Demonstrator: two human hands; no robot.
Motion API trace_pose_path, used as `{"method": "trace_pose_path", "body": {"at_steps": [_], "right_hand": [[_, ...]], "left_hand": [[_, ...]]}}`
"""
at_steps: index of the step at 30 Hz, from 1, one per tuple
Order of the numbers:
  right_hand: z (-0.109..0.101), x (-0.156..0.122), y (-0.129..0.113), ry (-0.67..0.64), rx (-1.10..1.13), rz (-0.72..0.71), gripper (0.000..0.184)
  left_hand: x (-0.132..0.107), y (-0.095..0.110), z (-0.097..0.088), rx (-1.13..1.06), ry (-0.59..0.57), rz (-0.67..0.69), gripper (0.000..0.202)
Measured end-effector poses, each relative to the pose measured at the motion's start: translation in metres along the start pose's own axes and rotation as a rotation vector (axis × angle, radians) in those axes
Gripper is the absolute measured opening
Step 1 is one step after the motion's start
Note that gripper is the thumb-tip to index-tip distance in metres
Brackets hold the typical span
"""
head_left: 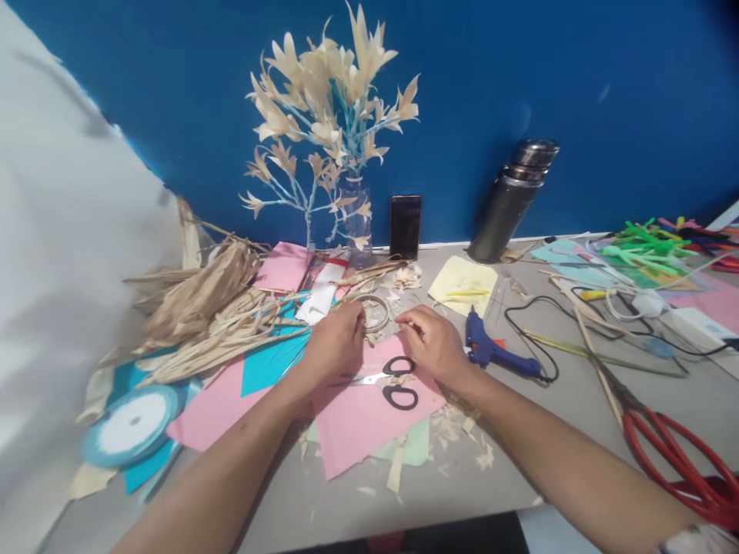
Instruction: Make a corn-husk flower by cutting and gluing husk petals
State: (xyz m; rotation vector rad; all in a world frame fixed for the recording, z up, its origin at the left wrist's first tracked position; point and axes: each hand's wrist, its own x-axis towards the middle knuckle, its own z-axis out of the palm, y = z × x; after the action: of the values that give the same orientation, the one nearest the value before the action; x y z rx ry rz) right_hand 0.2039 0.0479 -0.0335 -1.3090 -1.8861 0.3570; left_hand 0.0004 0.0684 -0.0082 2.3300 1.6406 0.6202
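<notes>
My left hand (338,342) is closed, fingers curled downward beside a roll of tape (378,323). Whether it touches the roll or holds something small, I cannot tell. Just right of the roll, my right hand (436,346) has thumb and forefinger pinched together; what they hold is too small to make out. Between my forearms, black-handled scissors (369,379) lie on a pink sheet (352,431), their blades pointing left and partly hidden by my left wrist. A blue glue gun (496,350) rests to the right of my right hand.
Dried husks (196,300) pile up at the left near a blue ribbon spool (132,423). Behind stand husk flowers (329,92) in a clear bottle, a phone (406,227) and a leaning flask (511,208). Red-handled shears (675,454), a cord and pipe cleaners (647,246) occupy the right.
</notes>
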Motion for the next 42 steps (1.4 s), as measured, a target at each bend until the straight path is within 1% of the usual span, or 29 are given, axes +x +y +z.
{"method": "trace_pose_path", "body": {"at_steps": [2, 5, 7, 10, 11, 13, 16, 20, 22, 25, 27, 28, 29, 31, 34, 35, 37, 39, 41, 42], "right_hand": [[0.0, -0.001, 0.0, -0.022, -0.012, 0.01, 0.018], [0.001, -0.001, 0.0, -0.06, -0.032, 0.013, 0.019], [0.001, -0.001, 0.0, -0.085, -0.047, 0.017, 0.019], [0.0, -0.001, 0.0, -0.123, -0.065, 0.036, 0.02], [0.0, -0.001, 0.0, -0.137, -0.069, 0.043, 0.02], [0.0, -0.001, -0.002, -0.166, -0.078, 0.053, 0.02], [0.0, -0.001, -0.003, -0.182, -0.084, 0.056, 0.018], [0.001, -0.001, -0.002, -0.136, -0.059, 0.064, 0.016], [0.001, -0.001, -0.002, -0.122, -0.048, 0.066, 0.016], [0.0, 0.0, -0.002, -0.145, -0.056, 0.054, 0.014], [-0.001, 0.0, -0.003, -0.173, -0.062, 0.046, 0.013], [-0.001, 0.0, -0.004, -0.186, -0.061, 0.041, 0.013], [-0.001, -0.001, -0.005, -0.195, -0.058, 0.037, 0.013], [-0.001, -0.001, -0.006, -0.199, -0.04, 0.029, 0.013], [0.0, 0.0, -0.006, -0.134, 0.044, 0.086, 0.015], [0.001, 0.0, -0.006, -0.102, 0.097, 0.13, 0.02], [0.0, 0.001, -0.006, -0.051, 0.235, 0.226, 0.038], [0.0, 0.003, -0.005, -0.044, 0.374, 0.293, 0.055], [-0.002, 0.005, -0.006, -0.056, 0.466, 0.302, 0.065], [-0.003, 0.006, -0.006, -0.053, 0.488, 0.281, 0.064]], "left_hand": [[-0.001, 0.001, 0.004, -0.012, -0.016, -0.001, 0.016], [0.0, 0.001, 0.006, -0.089, 0.045, -0.019, 0.017], [0.002, 0.0, 0.003, -0.172, 0.138, -0.08, 0.016], [0.006, -0.004, -0.004, -0.284, 0.321, -0.171, 0.012], [0.008, -0.007, -0.006, -0.314, 0.369, -0.191, 0.012], [0.011, -0.012, -0.007, -0.367, 0.428, -0.224, 0.01], [0.015, -0.016, -0.006, -0.502, 0.452, -0.265, 0.009], [0.018, -0.012, -0.005, -0.85, 0.438, -0.344, 0.009], [0.018, -0.01, -0.007, -0.896, 0.493, -0.329, 0.01], [0.018, -0.011, -0.011, -0.837, 0.616, -0.274, 0.008], [0.019, -0.013, -0.014, -0.854, 0.658, -0.272, 0.006], [0.02, -0.013, -0.015, -0.898, 0.664, -0.284, 0.006], [0.02, -0.013, -0.017, -0.969, 0.654, -0.303, 0.007], [0.02, -0.012, -0.021, -1.162, 0.588, -0.338, 0.011], [0.019, -0.006, -0.03, -1.422, 0.408, -0.333, 0.016], [0.018, -0.004, -0.033, -1.482, 0.331, -0.317, 0.018], [0.015, 0.001, -0.037, -1.566, 0.158, -0.296, 0.019], [0.012, 0.005, -0.037, -1.609, -0.002, -0.31, 0.018], [0.01, 0.009, -0.034, -1.619, -0.131, -0.335, 0.018], [0.009, 0.01, -0.032, -1.618, -0.187, -0.343, 0.019]]}}
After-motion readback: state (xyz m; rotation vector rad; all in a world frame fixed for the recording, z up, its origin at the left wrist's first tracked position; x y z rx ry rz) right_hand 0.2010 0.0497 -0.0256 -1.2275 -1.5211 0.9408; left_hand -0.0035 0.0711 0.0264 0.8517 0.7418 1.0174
